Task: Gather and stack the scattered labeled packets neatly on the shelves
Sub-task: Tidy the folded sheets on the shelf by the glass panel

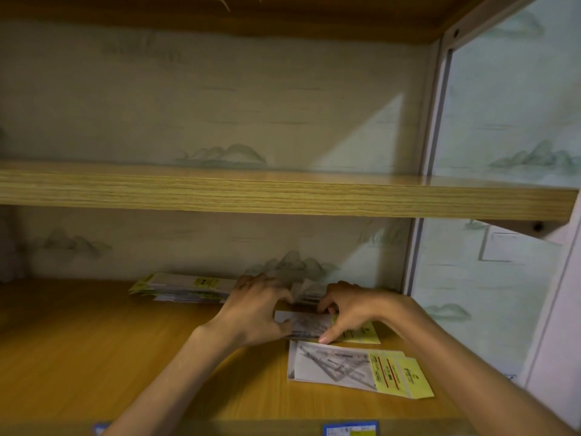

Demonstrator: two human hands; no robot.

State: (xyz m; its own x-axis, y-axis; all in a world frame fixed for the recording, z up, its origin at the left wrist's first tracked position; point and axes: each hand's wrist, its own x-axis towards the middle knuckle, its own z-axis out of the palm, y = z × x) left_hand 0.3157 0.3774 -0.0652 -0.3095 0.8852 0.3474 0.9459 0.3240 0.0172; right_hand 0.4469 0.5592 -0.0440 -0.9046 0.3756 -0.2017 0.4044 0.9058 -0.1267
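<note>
Both my hands meet over a flat clear packet with a yellow label (309, 325) lying on the lower wooden shelf (94, 341). My left hand (254, 309) grips its left end with curled fingers. My right hand (345, 309) pinches its right end, thumb pressed at the front edge. A stack of similar yellow-labeled packets (185, 289) lies at the back of the shelf, just left of my left hand. More packets (309, 291) show behind my hands, partly hidden. Nearer to me, two overlapping packets (358, 366) lie flat on the shelf.
An upper wooden shelf (283, 196) runs across above the hands. A white metal upright (430, 152) stands on the right, a patterned wall behind it. Blue price tags (350, 429) sit on the shelf's front edge.
</note>
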